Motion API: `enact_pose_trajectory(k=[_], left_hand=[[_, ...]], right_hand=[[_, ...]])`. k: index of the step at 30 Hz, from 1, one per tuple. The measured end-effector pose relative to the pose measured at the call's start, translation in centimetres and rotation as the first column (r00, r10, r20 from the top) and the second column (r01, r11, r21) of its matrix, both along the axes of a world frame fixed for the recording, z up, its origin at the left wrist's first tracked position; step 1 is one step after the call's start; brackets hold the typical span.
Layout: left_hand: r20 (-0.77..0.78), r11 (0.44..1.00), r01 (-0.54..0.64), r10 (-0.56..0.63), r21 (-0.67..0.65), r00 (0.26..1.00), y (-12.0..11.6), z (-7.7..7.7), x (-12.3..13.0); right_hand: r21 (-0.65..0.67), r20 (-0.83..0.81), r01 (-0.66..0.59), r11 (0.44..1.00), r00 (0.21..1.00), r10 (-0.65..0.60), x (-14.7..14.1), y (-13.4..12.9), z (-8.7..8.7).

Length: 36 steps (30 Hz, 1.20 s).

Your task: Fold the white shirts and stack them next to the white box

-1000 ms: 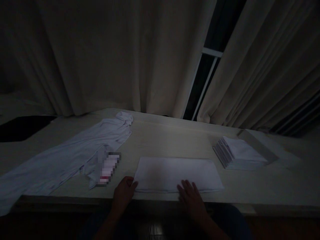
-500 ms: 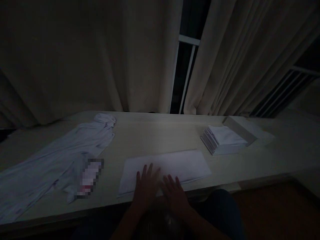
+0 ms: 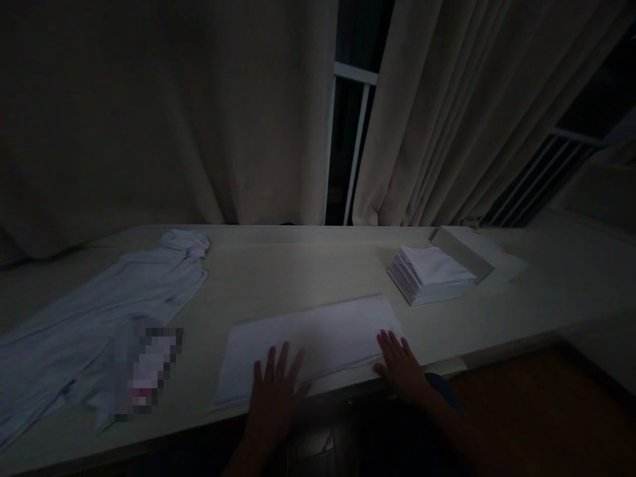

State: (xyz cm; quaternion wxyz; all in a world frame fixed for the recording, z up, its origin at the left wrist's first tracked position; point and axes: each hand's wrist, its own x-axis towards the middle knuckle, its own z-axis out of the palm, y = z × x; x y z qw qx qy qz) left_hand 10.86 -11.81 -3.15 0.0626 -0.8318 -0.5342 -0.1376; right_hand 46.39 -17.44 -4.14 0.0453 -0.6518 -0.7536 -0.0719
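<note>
A white cloth (image 3: 318, 334), folded into a long flat strip, lies along the near edge of the table. My left hand (image 3: 277, 387) rests with spread fingers on its near edge, left of the middle. Near the strip's right end, my right hand (image 3: 399, 361) lies flat with its fingers stretched over the cloth. Neither hand grips anything. Behind and to the right stands a neat stack of folded white cloths (image 3: 432, 275). On the left a loose, rumpled white garment (image 3: 109, 298) spreads across the tabletop.
The pale table (image 3: 293, 265) runs along beige curtains (image 3: 263, 119), with a dark window gap between them. An open white box (image 3: 470, 248) sits beside the stack. A pixelated patch (image 3: 149, 371) covers something on the loose garment.
My right hand has slid right along the folded cloth, and my left hand has shifted slightly left, so they are farther apart. The view has turned a little to the right.
</note>
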Motion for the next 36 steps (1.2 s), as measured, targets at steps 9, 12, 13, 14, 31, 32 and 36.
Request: enact_pose_trajectory(k=[9,12,13,14,31,32,36], left_hand=[[0.091,0.977,-0.207,0.211,-0.05,0.973,1.0,-0.5,-1.0],[0.109,0.989,-0.141,0.145,-0.042,0.983,3.1,-0.4,-0.1],[0.117,0.991,-0.132,0.135,-0.033,0.984,3.6,-0.3,0.1],[0.126,0.992,-0.125,0.127,-0.022,0.984,4.0,-0.1,0.1],[0.231,0.962,-0.249,0.269,-0.113,0.935,4.9,-1.2,-4.1],[0.232,0.962,-0.244,0.268,-0.126,0.935,4.9,-1.0,-4.2],[0.241,0.959,-0.258,0.28,-0.119,0.929,4.8,-1.1,-4.3]], right_hand=[[0.081,-0.005,0.019,0.997,1.0,-0.019,-4.8,3.5,3.7],[0.079,-0.08,-0.126,0.989,0.988,0.133,-11.2,7.6,6.1],[0.08,-0.124,-0.176,0.981,0.975,0.185,-13.6,9.1,6.5],[0.079,-0.167,-0.226,0.971,0.957,0.237,-15.9,10.6,6.7],[-0.006,-0.178,-0.505,0.863,0.85,0.496,-26.8,16.2,2.0],[-0.032,-0.177,-0.529,0.848,0.838,0.517,-27.5,16.5,2.2],[-0.097,-0.177,-0.539,0.837,0.837,0.518,-29.7,18.5,3.0]])
